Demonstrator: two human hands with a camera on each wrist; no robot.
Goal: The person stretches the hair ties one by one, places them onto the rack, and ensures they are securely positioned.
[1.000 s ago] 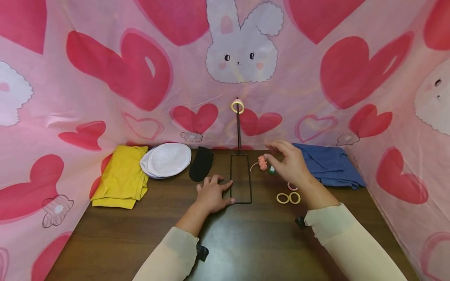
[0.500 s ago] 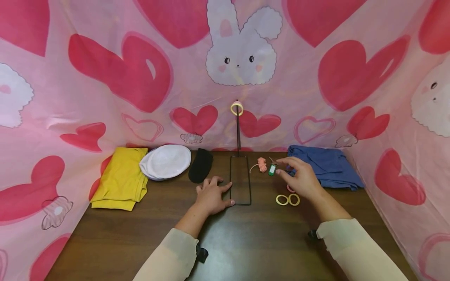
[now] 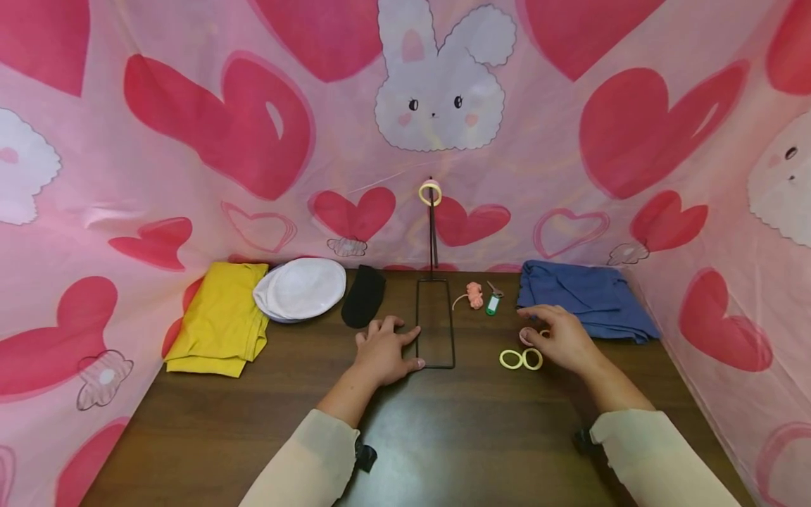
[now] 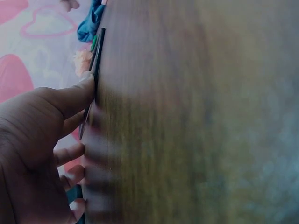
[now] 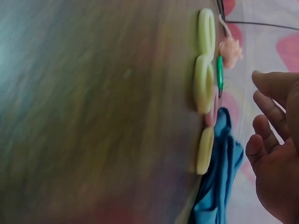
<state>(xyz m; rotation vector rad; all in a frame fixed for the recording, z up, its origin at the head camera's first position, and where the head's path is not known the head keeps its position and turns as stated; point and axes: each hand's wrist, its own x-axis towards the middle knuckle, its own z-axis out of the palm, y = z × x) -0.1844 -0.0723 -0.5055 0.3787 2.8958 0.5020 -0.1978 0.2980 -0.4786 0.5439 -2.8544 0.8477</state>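
Note:
A black wire stand (image 3: pixel 453 324) has a rectangular base on the table, and a yellow ring (image 3: pixel 423 201) hangs near its top with a bit of pink behind it. My left hand (image 3: pixel 385 352) rests by the base, fingers spread, thumb and forefinger touching its left side; the left wrist view shows the thumb against the wire (image 4: pixel 99 60). Over several small rings hovers my right hand (image 3: pixel 564 341), holding nothing, fingers loosely bent. Two yellow rings (image 5: pixel 203 86) lie side by side; a pink ring (image 3: pixel 525 336) and another yellow ring (image 5: pixel 204 151) are partly hidden by the hand in the head view.
Behind the rings lie a coral hair tie or cord bundle (image 3: pixel 474 296) and a key with a green tag (image 3: pixel 493 304). Folded blue cloth (image 3: pixel 583 299) is at the right. Leftward are a black oblong item (image 3: pixel 364 296), a white cap-like item (image 3: pixel 304 289) and folded yellow cloth (image 3: pixel 218 317).
My right hand has moved right and nearer to me, from beside the coral bundle to above the rings, uncovering the key and its green tag. The left hand stays at the stand's base.

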